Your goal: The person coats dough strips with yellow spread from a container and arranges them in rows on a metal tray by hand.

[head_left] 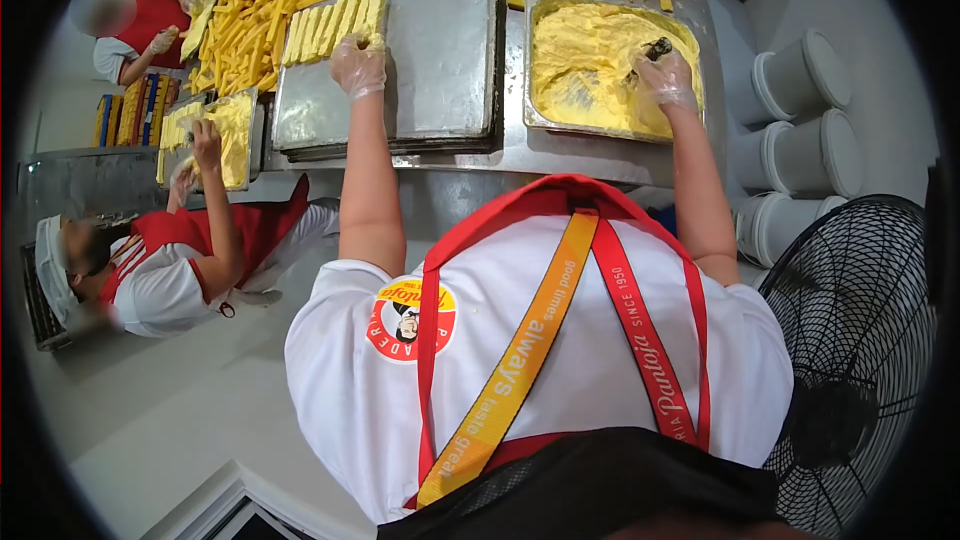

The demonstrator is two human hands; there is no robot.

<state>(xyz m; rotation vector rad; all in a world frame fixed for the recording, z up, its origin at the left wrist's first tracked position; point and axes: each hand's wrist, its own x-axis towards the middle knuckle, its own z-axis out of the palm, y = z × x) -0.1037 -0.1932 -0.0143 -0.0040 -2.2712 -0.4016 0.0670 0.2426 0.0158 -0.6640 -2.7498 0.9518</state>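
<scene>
My left hand (358, 66), in a clear plastic glove, is closed at the right end of a row of pale yellow coated sticks (325, 28). The row lies along the upper left of a flat metal tray (430, 60), which rests on other trays. What its fingers hold, if anything, is hidden. My right hand (664, 75), also gloved, is wrapped round a small dark tool (655, 48) over the yellow spread (590, 50). The spread fills a rectangular metal pan (615, 130) to the right of the tray.
Yellow sticks (270, 0) are heaped behind the tray. Two co-workers (180, 260) (150, 25) are at the left, the nearer one by another pan (236, 140). White buckets (790, 155) and a black fan (840, 340) stand at the right.
</scene>
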